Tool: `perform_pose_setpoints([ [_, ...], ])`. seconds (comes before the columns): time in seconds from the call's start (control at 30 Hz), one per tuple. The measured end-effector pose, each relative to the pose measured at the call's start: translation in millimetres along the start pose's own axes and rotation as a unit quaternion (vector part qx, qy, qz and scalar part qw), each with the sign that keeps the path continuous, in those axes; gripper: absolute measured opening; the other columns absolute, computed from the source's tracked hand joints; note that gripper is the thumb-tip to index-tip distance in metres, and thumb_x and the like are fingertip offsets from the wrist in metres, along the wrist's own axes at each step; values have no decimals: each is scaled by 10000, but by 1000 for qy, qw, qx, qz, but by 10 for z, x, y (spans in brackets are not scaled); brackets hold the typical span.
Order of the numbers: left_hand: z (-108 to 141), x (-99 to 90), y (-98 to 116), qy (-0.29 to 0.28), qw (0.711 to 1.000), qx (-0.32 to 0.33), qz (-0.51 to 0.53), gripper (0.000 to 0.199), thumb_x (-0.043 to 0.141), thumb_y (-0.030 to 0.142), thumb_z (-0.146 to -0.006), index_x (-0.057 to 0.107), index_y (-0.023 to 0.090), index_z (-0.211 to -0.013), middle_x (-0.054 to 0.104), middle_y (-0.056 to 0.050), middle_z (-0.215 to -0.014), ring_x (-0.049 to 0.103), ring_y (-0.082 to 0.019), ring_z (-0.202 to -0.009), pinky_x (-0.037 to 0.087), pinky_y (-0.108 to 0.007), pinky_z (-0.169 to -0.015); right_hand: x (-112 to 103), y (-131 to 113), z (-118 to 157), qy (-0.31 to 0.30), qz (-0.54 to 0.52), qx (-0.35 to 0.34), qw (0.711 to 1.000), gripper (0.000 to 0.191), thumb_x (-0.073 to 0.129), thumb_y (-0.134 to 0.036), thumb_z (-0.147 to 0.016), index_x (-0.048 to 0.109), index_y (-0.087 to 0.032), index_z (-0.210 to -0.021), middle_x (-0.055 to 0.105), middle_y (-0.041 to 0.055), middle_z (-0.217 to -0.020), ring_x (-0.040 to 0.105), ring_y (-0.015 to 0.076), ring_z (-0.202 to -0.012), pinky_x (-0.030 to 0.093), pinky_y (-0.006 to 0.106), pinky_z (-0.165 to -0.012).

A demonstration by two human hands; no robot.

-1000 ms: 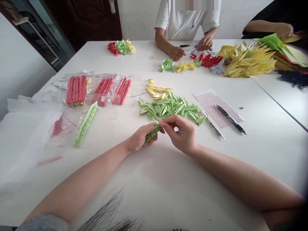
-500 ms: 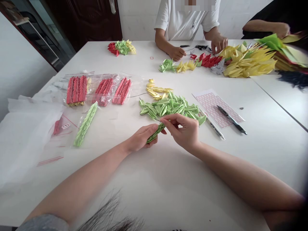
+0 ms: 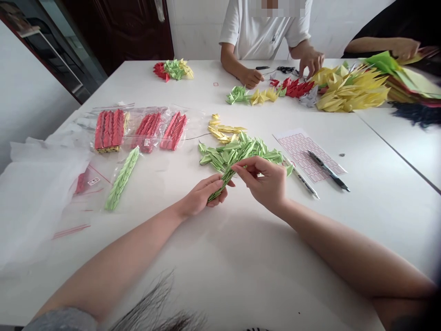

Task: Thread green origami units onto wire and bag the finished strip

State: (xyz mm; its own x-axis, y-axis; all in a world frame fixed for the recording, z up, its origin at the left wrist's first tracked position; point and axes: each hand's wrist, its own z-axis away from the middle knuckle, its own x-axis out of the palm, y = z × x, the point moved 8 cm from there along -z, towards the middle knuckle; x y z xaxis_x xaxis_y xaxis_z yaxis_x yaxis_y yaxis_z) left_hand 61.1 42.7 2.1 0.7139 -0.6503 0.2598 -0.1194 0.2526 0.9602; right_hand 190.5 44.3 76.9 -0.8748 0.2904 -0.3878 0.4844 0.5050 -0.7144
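My left hand (image 3: 198, 196) is wrapped round the lower part of a slim bundle of green folded paper (image 3: 225, 178), its pieces overlapping like a braid. The bundle slants up and away to the right. At its upper part, my right hand (image 3: 267, 181) pinches with thumb and forefinger; whether it grips paper or thread there is too small to tell. Just beyond both hands lies a loose heap of green folded paper pieces (image 3: 215, 158). A strand of yellow folded paper (image 3: 227, 129) curves behind that heap.
Clear bags with red folded strands (image 3: 109, 128) and a bagged green bundle (image 3: 122, 179) lie left. To the right are a label sheet (image 3: 292, 147), a black pen (image 3: 329, 171) and a white pen (image 3: 303, 180). Two people work across the table among coloured paper (image 3: 351, 92).
My right hand has shifted slightly at the bundle's upper end, and more green paper now stands out above my left hand. The dark thread seen at my fingertips no longer shows clearly.
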Motion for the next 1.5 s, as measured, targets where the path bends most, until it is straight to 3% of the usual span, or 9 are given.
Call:
perform_pose_setpoints([
  [0.2,-1,-8,-3,6,1000,-1,-13,437,440,575,-954,559,157,-997,476,34,-689,282,-56,-464,208,-239,-465,11,4,8,-8,-6,7,1000,119,693,-262,-865,684,-193,-769,538,-50,-517,460,85,-435,373,238,-437],
  [0.33,-24,-10,-9,4,1000,2,-11,418,521,572,-919,531,156,-967,557,9,-732,399,-60,-482,276,-234,-488,-122,-98,-24,49,25,-67,996,163,753,-259,-826,646,-206,-715,592,-2,-664,520,125,-550,425,280,-494],
  [0.47,-34,5,-21,-7,1000,6,-18,427,540,575,-912,527,153,-973,600,-5,-748,445,-62,-476,315,-235,-491,-235,-216,-72,89,91,-140,982,188,791,-284,-793,642,-226,-694,615,58,-907,600,233,-863,506,414,-738],
  [0.6,-22,18,-29,-13,1000,0,-27,411,543,560,-919,530,152,-974,613,-9,-757,461,-63,-473,338,-233,-489,-200,-163,-137,48,91,-103,989,200,775,-274,-807,618,-223,-694,646,65,-1106,606,278,-1071,496,497,-915],
  [0.77,-11,27,-37,-17,999,-12,-27,405,535,560,-924,522,159,-983,629,-20,-772,535,-85,-509,377,-241,-516,-125,-34,-158,4,13,-32,999,169,729,-242,-829,608,-209,-716,682,83,-1121,668,244,-1015,583,416,-787],
  [1.1,-13,19,5,-12,999,12,-37,462,532,571,-923,554,148,-1109,575,12,-744,460,-68,-500,353,-245,-543,-25,-163,-79,-23,38,-100,994,193,747,-198,-823,603,-209,-694,702,81,-1088,673,253,-1039,552,443,-880],
  [1.3,1,40,-11,-34,999,-4,-15,399,508,504,-952,571,137,-1093,596,-13,-765,494,-85,-534,379,-251,-570,-8,-59,-84,-36,-17,-35,999,178,735,-232,-835,607,-202,-716,695,80,-1048,678,207,-885,599,364,-696],
  [1.5,-1,27,-6,-21,1000,6,-19,410,486,517,-965,573,158,-1144,549,-1,-765,457,-92,-577,344,-243,-563,96,-75,-33,-98,-8,-37,994,203,718,-304,-857,610,-204,-717,699,79,-1007,665,212,-876,609,379,-685],
])
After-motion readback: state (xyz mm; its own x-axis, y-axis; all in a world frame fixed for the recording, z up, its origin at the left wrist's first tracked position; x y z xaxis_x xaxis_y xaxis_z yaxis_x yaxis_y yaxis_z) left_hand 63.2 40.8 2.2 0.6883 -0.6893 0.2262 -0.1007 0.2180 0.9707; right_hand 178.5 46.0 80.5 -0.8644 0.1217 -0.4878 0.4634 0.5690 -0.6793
